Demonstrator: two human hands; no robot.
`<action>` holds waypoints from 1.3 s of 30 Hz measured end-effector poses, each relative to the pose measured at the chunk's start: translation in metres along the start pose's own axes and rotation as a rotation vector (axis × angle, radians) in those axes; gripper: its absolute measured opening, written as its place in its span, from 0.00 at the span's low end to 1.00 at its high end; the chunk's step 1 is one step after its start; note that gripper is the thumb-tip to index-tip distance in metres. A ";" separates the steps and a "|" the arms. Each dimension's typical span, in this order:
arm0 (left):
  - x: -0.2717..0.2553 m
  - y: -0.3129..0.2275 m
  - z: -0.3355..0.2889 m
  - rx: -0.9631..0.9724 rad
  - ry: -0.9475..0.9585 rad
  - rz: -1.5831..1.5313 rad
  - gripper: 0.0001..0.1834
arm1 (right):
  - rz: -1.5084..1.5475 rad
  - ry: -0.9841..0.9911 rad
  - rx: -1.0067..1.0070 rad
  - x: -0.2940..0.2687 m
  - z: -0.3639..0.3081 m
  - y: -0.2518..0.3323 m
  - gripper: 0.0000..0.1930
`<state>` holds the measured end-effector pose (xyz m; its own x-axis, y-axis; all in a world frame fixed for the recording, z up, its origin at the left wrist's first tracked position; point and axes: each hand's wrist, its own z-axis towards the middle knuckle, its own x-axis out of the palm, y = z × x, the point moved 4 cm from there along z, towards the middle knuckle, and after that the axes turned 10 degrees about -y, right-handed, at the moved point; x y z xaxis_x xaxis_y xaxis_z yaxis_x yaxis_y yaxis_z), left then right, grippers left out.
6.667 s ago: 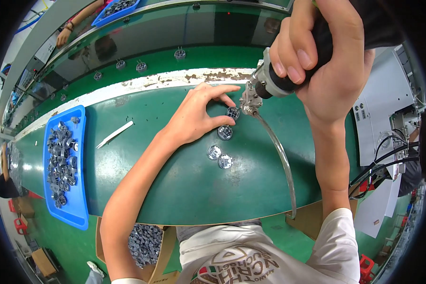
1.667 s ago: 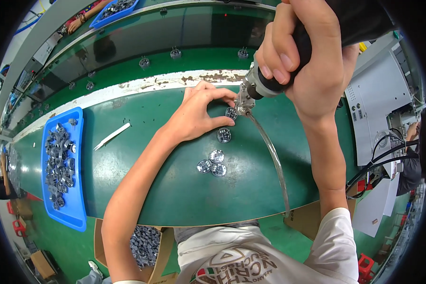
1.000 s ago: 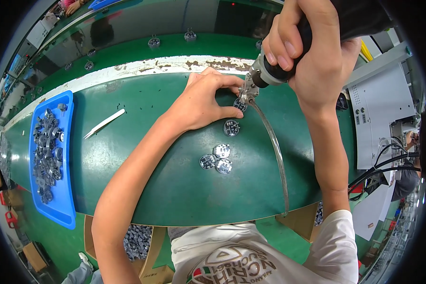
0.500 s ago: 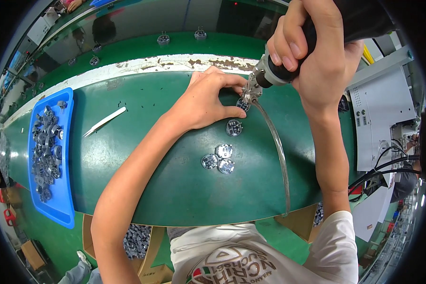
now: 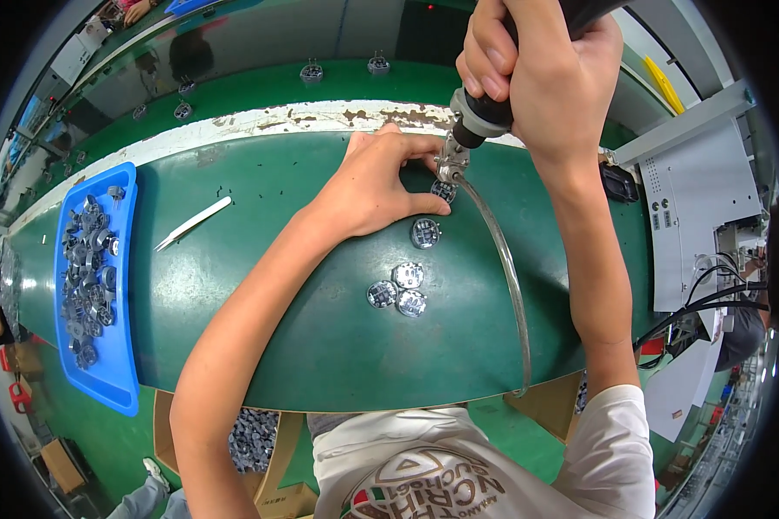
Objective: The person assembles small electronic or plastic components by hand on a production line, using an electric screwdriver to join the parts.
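While my right hand [image 5: 563, 95] was wrapped tightly round a black tool [image 5: 471, 130], my left hand [image 5: 363, 186] held one round part [image 5: 442, 190], thumb and curved forefinger parted by about its breadth; the forefinger's contact, partly hidden, I could not tell. Directly above that part: the tool's metal head [image 5: 452, 162], with a clear hose [image 5: 509, 268] trailing from it toward me. Just nearer me than my left thumb: a second round part [image 5: 425, 233]. Farther down, near my fingers: three more round parts [image 5: 408, 275], clustered. Left of my left hand: white tweezers [image 5: 195, 223], lying slanted. Well beyond those: a blue tray [image 5: 123, 363], heaped with similar pieces.
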<state>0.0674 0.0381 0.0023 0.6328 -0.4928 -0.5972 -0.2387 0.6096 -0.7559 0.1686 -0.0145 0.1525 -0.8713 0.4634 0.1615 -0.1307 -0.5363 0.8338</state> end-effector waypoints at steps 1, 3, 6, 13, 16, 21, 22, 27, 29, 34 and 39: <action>0.000 -0.001 0.002 0.012 -0.001 -0.037 0.33 | -0.002 -0.003 -0.004 -0.001 -0.001 0.002 0.19; -0.001 -0.005 -0.001 0.050 -0.034 -0.017 0.33 | -0.023 -0.059 -0.001 -0.003 -0.005 0.009 0.20; -0.003 -0.008 -0.003 0.096 -0.090 0.003 0.34 | -0.167 -0.245 -0.132 -0.013 -0.009 0.027 0.23; 0.001 -0.004 -0.004 0.125 -0.214 0.022 0.35 | -0.198 -0.383 -0.245 -0.019 -0.008 0.049 0.16; 0.000 -0.005 -0.004 0.123 -0.196 0.034 0.35 | -0.108 -0.276 -0.108 -0.023 -0.010 0.032 0.19; -0.001 -0.005 -0.004 0.123 -0.216 0.025 0.33 | -0.120 -0.282 -0.071 -0.007 -0.013 0.034 0.22; -0.001 -0.005 -0.004 0.121 -0.218 0.023 0.33 | -0.107 -0.247 -0.072 -0.008 -0.013 0.030 0.22; 0.000 -0.006 -0.003 0.119 -0.216 0.022 0.33 | -0.067 -0.183 -0.043 -0.013 -0.014 0.020 0.21; 0.000 -0.006 -0.004 0.116 -0.217 0.022 0.33 | -0.066 -0.181 -0.052 -0.011 -0.014 0.020 0.21; -0.001 -0.004 -0.005 0.127 -0.226 0.013 0.32 | -0.073 -0.187 -0.048 -0.010 -0.016 0.017 0.22; 0.000 -0.004 -0.004 0.122 -0.213 0.016 0.31 | -0.058 -0.157 -0.053 -0.010 -0.015 0.013 0.21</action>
<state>0.0659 0.0331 0.0047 0.7737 -0.3483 -0.5293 -0.1677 0.6930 -0.7011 0.1683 -0.0359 0.1537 -0.7778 0.5966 0.1979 -0.2067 -0.5401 0.8158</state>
